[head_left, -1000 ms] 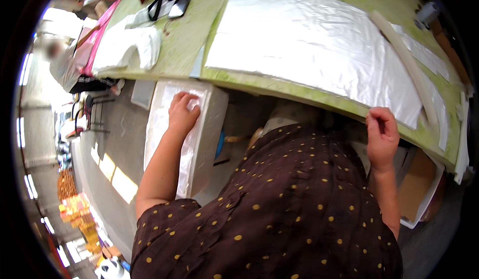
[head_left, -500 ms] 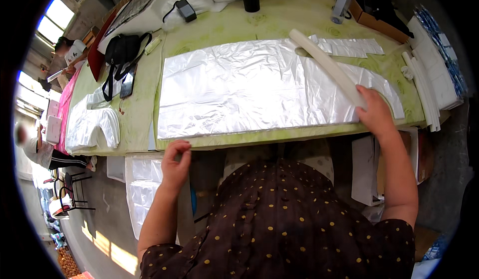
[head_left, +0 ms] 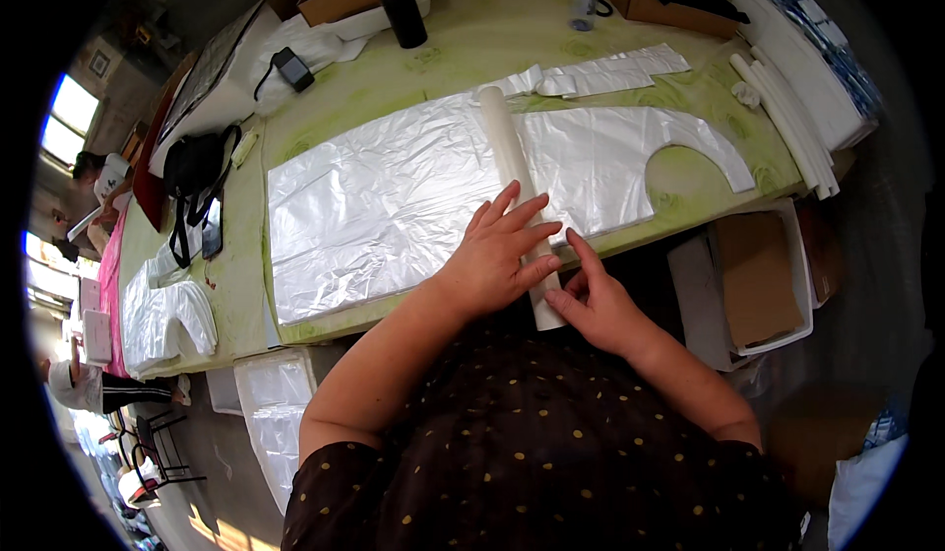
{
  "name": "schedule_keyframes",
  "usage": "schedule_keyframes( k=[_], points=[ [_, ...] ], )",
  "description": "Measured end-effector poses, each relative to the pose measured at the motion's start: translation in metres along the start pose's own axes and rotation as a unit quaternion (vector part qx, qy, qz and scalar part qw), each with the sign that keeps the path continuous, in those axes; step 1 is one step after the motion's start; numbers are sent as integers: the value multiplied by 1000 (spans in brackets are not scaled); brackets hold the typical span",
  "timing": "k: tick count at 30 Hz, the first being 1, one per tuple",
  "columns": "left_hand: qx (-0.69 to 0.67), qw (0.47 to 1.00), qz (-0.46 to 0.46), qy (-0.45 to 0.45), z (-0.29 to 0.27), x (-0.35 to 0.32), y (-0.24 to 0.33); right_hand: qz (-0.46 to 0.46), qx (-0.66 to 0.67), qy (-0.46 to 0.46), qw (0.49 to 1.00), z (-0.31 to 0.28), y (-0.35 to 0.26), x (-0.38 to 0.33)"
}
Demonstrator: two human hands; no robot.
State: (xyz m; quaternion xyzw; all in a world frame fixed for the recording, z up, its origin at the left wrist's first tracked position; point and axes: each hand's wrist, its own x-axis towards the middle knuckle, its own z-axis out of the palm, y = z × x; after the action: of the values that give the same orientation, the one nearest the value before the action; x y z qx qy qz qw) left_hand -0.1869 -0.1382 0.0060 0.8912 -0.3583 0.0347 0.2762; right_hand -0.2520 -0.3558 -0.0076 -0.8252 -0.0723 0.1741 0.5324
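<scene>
I have my left hand [head_left: 500, 256] spread wide on the pale tube [head_left: 505, 142], right hand [head_left: 598, 300] loosely parted beside it, plastic sheet [head_left: 374, 216] underneath.

Wall [head_left: 116, 53]: left, small frame [head_left: 99, 63] hung | Windows [head_left: 71, 123]: bright with daylight | Floor [head_left: 215, 453]: grey, sunlit patch [head_left: 228, 534] | Chair [head_left: 148, 440]: dark-framed

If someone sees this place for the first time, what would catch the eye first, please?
Probably the large shiny plastic sheet, spread across the green table. Next, a long pale rod lies across it, its near end past the table edge, with the left hand over it and the right hand beside that end. Then the black bag at the table's left.
</scene>
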Motion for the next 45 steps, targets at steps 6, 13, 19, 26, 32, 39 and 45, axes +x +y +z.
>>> schedule_keyframes(
  k=[6, 13, 19, 26, 32, 39, 45],
  points=[
    [26, 997, 3, 72, 0, 32, 21, 142, 117, 71, 980, -39, 21, 7],
    [50, 982, -108, -149, 30, 112, 20, 68, 141, -15, 988, -30, 13, 7],
    [-85, 977, -181, -68, 21, 118, 10, -2, 158, 150, 976, -48, 34, -10],
    [-209, 949, -237, -17, 4, 102, 23, -181, -360, 291, 868, -108, 55, 76],
    [-474, 841, -240, 99, -3, 101, 28, -283, -407, 359, 791, -115, -5, 114],
    [-692, 643, -223, 240, -55, 72, -6, -399, -206, 226, 865, -65, -27, 72],
    [-451, 683, -427, 385, -103, -52, -97, -290, -113, 269, 911, -67, 30, 44]
  ],
)
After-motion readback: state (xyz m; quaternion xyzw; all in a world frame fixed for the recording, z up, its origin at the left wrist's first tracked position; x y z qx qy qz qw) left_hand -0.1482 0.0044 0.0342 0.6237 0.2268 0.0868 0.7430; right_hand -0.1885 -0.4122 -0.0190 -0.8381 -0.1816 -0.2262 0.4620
